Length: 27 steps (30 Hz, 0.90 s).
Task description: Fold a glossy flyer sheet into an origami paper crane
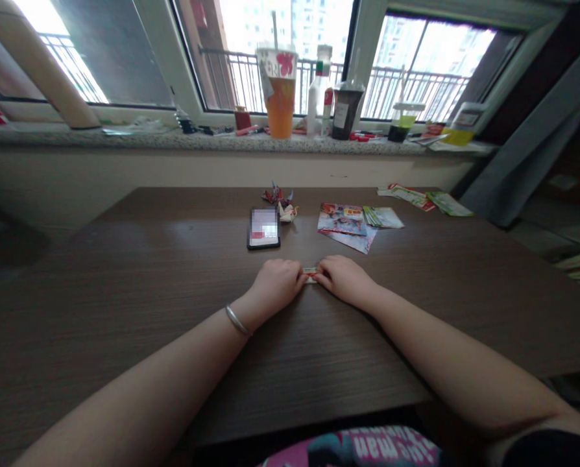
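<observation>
Between my two hands, low over the brown table, is a small folded piece of printed paper (311,275), whitish with red marks. My left hand (281,283) is closed, its thumb and fingers pinching the paper's left side. From the other side my right hand (347,279) grips the right side with curled fingers. Much of the paper is hidden behind the fingers. Just beyond my left hand lies a phone (264,227) with a lit, blurred screen. Folded paper pieces (281,201) sit by the phone's top right corner.
Printed leaflets (343,220) and green-white paper slips (383,217) lie beyond my right hand on the table (139,272). More strips (411,196) are at the far right edge. Along the windowsill (212,143) stand a tall orange drink cup (280,104), bottles and other cups.
</observation>
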{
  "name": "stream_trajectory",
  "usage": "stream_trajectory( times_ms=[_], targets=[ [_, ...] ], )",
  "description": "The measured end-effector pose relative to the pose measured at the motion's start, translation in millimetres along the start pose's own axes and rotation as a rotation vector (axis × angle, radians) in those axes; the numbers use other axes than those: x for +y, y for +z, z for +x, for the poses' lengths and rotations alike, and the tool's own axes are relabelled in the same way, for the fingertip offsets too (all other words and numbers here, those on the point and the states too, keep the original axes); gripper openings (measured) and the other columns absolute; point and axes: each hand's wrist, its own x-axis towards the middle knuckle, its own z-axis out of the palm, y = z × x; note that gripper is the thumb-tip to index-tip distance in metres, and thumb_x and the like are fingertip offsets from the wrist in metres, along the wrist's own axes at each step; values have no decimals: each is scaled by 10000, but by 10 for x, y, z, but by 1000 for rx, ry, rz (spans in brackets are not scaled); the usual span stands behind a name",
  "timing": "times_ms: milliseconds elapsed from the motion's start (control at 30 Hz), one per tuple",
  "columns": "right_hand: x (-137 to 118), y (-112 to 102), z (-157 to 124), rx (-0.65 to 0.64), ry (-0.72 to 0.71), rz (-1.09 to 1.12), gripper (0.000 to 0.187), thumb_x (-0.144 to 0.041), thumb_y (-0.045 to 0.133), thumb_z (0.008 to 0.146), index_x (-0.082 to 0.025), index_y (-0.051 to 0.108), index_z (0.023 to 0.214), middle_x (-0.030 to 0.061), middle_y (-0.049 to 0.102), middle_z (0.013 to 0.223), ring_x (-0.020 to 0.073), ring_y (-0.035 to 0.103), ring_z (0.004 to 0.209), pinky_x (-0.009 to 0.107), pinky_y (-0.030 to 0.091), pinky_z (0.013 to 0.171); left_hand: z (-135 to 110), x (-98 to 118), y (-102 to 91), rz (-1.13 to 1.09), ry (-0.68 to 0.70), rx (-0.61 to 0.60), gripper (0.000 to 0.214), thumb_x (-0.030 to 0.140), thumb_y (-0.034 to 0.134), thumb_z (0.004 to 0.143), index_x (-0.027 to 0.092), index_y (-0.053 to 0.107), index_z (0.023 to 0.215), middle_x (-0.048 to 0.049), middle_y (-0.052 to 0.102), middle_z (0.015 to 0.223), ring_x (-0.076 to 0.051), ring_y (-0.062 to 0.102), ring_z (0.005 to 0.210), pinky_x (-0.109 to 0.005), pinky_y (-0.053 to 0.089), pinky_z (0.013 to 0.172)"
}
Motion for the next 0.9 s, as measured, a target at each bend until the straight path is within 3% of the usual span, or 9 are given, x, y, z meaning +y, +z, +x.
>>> stream_trajectory(
  times_ms=[367,533,767,900],
  targets=[
    [-21,-35,18,-30,26,-8,243,-363,530,917,-171,640,818,78,684,892,201,612,857,278,392,735,3,22,14,10,-19,-14,236,307,437,955,149,601,892,-75,673,846,-212,649,786,-287,427,634],
    [-9,-42,10,-19,19,34,208,-339,546,906,-176,614,796,61,669,857,182,591,815,268,369,695,-27,0,15,-19,3,61,163,287,460,949,189,588,928,-39,638,896,-187,617,752,-273,406,592],
    [91,-3,18,-2,-29,115,135,-303,574,889,-174,602,863,46,655,855,165,558,798,257,362,699,-93,-80,13,-41,191,112,136,220,513,931,220,636,990,-37,618,931,-173,563,838,-264,433,689],
    [128,14,22,14,-53,135,107,-278,583,880,-173,599,864,41,646,848,164,545,795,259,362,702,-127,-90,-28,31,302,121,191,171,522,919,241,644,1048,-29,637,939,-185,548,832,-276,419,669]
  ],
)
